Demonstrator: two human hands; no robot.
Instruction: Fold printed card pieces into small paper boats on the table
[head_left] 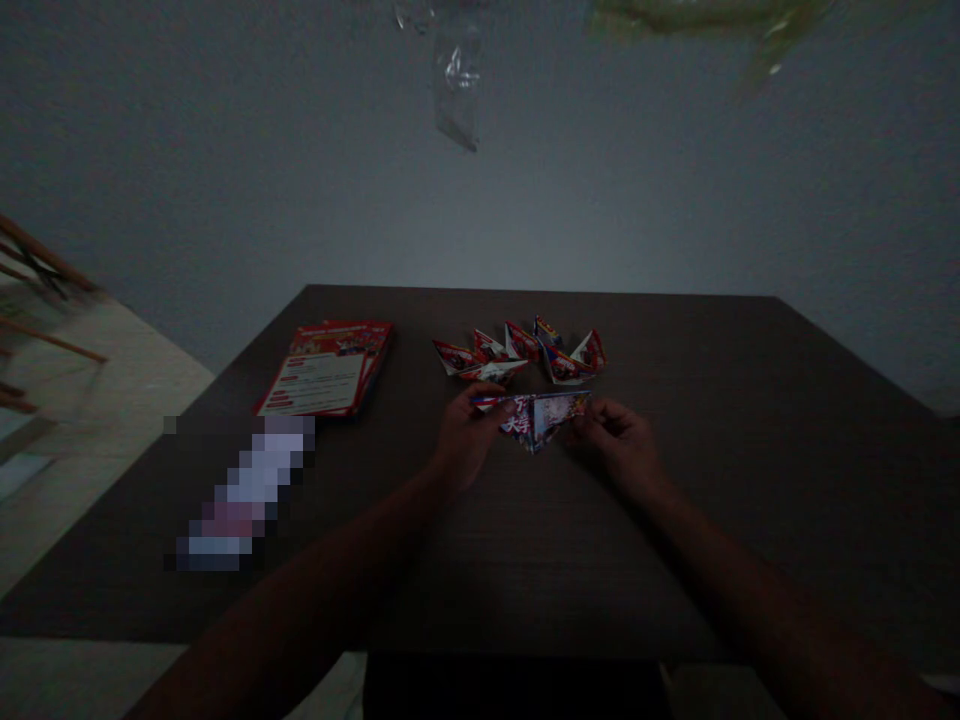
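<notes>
Between my two hands is a folded sheet of printed paper (553,412), shaped like a triangle with its point toward me and a long straight edge on top. My left hand (469,435) grips its left corner, fingers closed. At the right corner, my right hand (616,437) pinches the paper between thumb and fingers. Just beyond it on the table stand several folded paper boats, among them a boat at the left (457,357) and a boat at the right (577,362), red and white with printing.
A stack of red printed leaflets (322,375) lies on the dark table (712,400) at the left. Nearer me is a blurred-out pale object (255,480). The grey wall (637,200) rises behind the table, with a clear plastic piece (457,85) on it. Wooden chair parts (52,255) show far left.
</notes>
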